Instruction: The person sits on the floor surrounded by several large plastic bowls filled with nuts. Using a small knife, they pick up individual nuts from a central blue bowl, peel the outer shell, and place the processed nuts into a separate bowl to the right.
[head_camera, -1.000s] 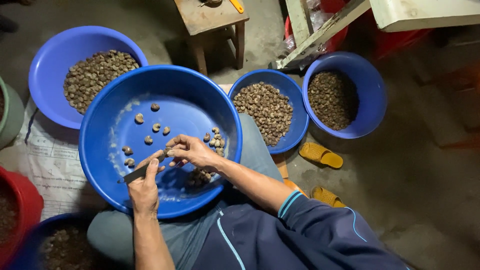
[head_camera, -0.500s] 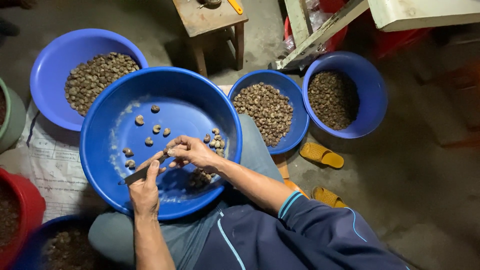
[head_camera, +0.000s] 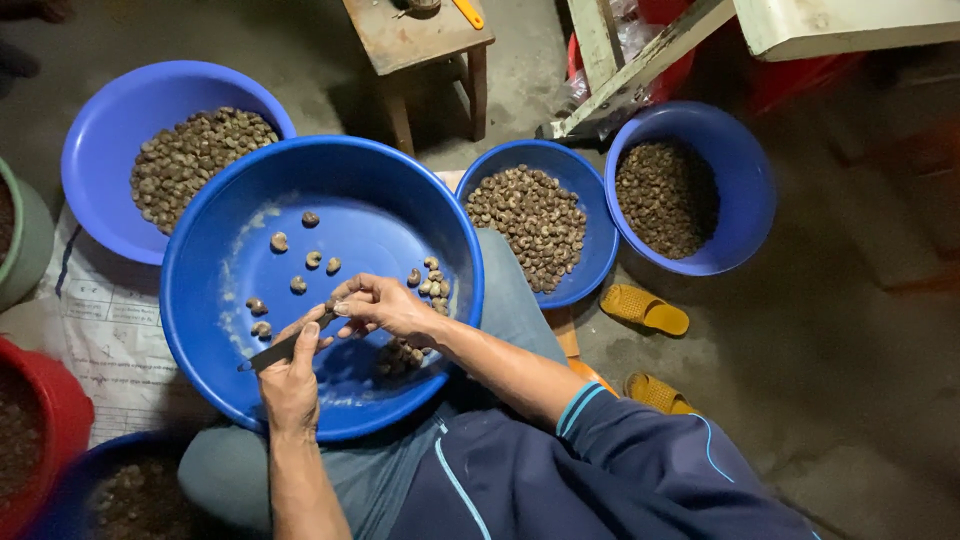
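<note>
The person sits with a large blue basin (head_camera: 200, 300) on the lap. The left hand (head_camera: 292, 378) is closed around a small knife (head_camera: 285, 347), whose blade points up toward the other hand. The right hand (head_camera: 385, 306) pinches a single nut (head_camera: 331, 304) between thumb and fingertips, just over the basin floor and touching the blade tip. A few peeled nuts (head_camera: 300, 262) lie scattered in the basin, with a small heap (head_camera: 400, 355) under the right wrist. To work well here, the blade should probably stay shallow and angled away from the pinching thumb, the nut being turned rather than the knife. Two smaller bowls of nuts (head_camera: 530, 220) and (head_camera: 665, 195) stand on the floor to the right.
</note>
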